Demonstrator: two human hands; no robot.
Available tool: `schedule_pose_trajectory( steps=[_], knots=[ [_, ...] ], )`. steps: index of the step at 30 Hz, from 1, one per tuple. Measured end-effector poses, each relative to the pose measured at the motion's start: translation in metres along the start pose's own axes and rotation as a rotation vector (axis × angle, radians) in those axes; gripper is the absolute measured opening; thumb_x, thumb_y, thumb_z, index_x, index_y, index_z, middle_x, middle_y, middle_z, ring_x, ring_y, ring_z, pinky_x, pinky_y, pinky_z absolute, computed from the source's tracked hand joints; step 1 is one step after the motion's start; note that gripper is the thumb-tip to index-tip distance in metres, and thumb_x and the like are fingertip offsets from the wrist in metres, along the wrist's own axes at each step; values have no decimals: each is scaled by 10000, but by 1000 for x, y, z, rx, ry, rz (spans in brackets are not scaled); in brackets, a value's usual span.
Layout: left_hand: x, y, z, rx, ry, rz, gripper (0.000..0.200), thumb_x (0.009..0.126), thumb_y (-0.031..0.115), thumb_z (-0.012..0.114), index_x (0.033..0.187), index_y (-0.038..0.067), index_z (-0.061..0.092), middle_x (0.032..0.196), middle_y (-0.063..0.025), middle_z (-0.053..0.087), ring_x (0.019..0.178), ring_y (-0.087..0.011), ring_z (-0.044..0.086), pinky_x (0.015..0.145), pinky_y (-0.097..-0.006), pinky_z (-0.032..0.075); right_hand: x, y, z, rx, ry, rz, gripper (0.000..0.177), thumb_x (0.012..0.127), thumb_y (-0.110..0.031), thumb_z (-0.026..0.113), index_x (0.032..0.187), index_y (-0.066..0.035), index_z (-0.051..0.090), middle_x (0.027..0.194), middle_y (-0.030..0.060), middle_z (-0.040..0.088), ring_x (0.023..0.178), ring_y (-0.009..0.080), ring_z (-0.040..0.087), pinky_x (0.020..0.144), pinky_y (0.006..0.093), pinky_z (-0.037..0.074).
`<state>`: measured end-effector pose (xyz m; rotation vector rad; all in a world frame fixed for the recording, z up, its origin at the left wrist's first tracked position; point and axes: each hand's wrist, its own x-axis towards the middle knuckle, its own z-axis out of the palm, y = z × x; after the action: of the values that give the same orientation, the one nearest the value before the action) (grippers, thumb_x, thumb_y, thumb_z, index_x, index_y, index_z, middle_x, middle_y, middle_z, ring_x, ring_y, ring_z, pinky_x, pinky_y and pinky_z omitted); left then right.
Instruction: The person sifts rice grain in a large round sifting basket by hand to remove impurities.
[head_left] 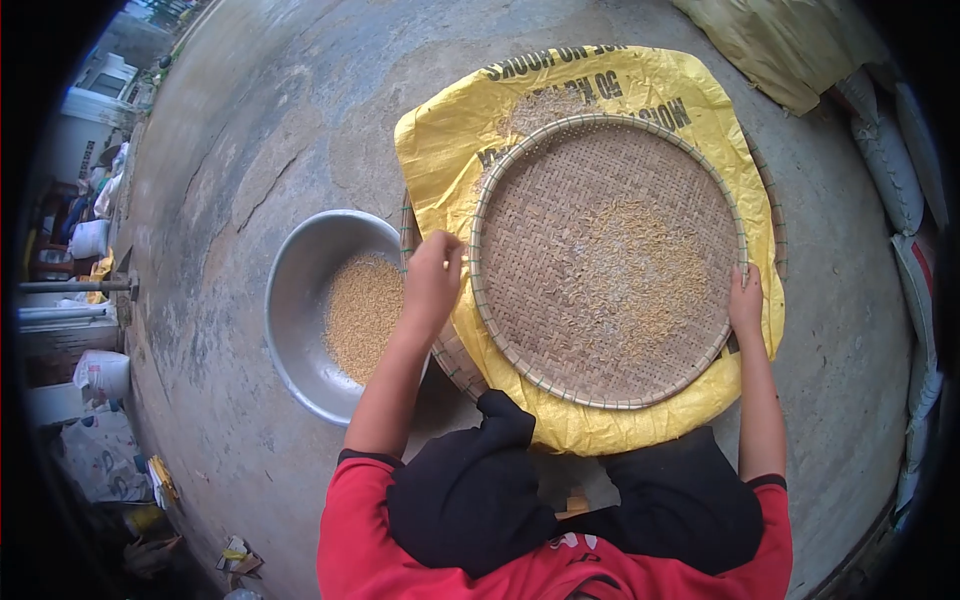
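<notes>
A round woven tray (530,190) with a green-stitched rim lies over a yellow printed sack (440,140). Yellowish grain (640,270) mixed with paler bits is spread on its middle and right side. At the tray's left rim, my left hand (435,280) has its fingers curled together, with a small pale bit at the fingertips that I cannot make out. My right hand (746,300) grips the right rim, thumb on top. To the left of my left arm stands a metal basin (300,320) holding a heap of grain (362,315).
Another woven tray's rim (455,365) shows under the sack. Filled sacks (885,170) line the right edge, with a yellowish sack (790,50) at the top right. Clutter and a white bucket (90,238) are at the far left. Scraps (238,558) lie at the lower left.
</notes>
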<state>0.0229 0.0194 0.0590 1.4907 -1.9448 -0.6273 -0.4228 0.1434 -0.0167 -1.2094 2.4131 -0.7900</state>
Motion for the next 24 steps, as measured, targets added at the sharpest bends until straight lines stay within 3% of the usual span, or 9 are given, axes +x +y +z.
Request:
schedule_pose_trajectory(
  steps=[3, 7, 9, 14, 17, 19, 22, 23, 24],
  knots=[
    [-7, -24, -53, 217, 165, -363, 140, 784, 61, 624, 909, 39, 566, 809, -117, 611, 772, -275, 598, 686, -377, 467, -1, 0, 0, 11, -18, 20, 415, 923, -331, 454, 1123, 32, 473, 1002, 251, 577, 945, 367, 566, 815, 388, 437],
    [-16, -46, -78, 660, 201, -411, 242, 743, 102, 678, 963, 60, 587, 890, -88, 609, 865, -260, 575, 767, -391, 444, 1, 3, 1, 10, -17, 19, 406, 923, -333, 452, 1113, 26, 475, 991, 253, 579, 933, 373, 566, 806, 391, 437],
    [-17, -43, -66, 790, 241, -154, 314, 706, 143, 710, 988, 62, 599, 938, -76, 596, 924, -255, 548, 816, -402, 416, 1, 4, 1, 1, -9, 14, 404, 924, -332, 450, 1113, 24, 475, 989, 254, 578, 930, 374, 566, 804, 391, 437],
    [-9, -6, 7, 257, -54, 322, 176, 714, 111, 679, 865, 54, 610, 899, -91, 584, 879, -278, 545, 764, -372, 445, 1, 4, 2, -5, -22, 18, 412, 927, -338, 446, 1117, 26, 474, 992, 244, 577, 934, 354, 565, 814, 382, 432],
    [-18, 11, 55, 20, -266, 404, 167, 699, 115, 677, 825, 67, 580, 862, -78, 551, 879, -268, 515, 770, -364, 435, 3, 14, 5, 62, -15, 4, 383, 933, -321, 439, 1119, 12, 466, 982, 206, 577, 930, 315, 564, 812, 368, 428],
    [-22, 12, 74, 42, -285, 369, 165, 696, 119, 676, 815, 68, 573, 858, -76, 541, 876, -267, 511, 768, -363, 433, 7, 26, 13, 447, 94, -25, 404, 936, -329, 437, 1153, 12, 456, 1002, 174, 574, 943, 261, 553, 830, 347, 418],
    [-24, 8, 87, 74, -279, 349, 158, 692, 121, 671, 794, 74, 560, 845, -69, 519, 870, -265, 501, 763, -363, 429, 8, 28, 15, 629, 80, 74, 409, 928, -331, 457, 1150, 11, 475, 984, 160, 584, 926, 246, 558, 824, 343, 423],
    [-24, 6, 88, 86, -287, 356, 149, 701, 126, 671, 792, 79, 562, 855, -65, 522, 875, -259, 506, 764, -357, 432, 9, 28, 12, 631, 80, 75, 409, 928, -331, 457, 1150, 11, 475, 984, 160, 584, 926, 246, 558, 824, 343, 423],
    [-24, 5, 88, 100, -296, 363, 141, 710, 131, 671, 790, 83, 565, 865, -61, 526, 880, -252, 511, 766, -350, 435, 7, 14, 4, 375, 6, 55, 399, 920, -325, 471, 1131, 13, 491, 974, 161, 588, 921, 249, 560, 821, 342, 424]
  ],
)
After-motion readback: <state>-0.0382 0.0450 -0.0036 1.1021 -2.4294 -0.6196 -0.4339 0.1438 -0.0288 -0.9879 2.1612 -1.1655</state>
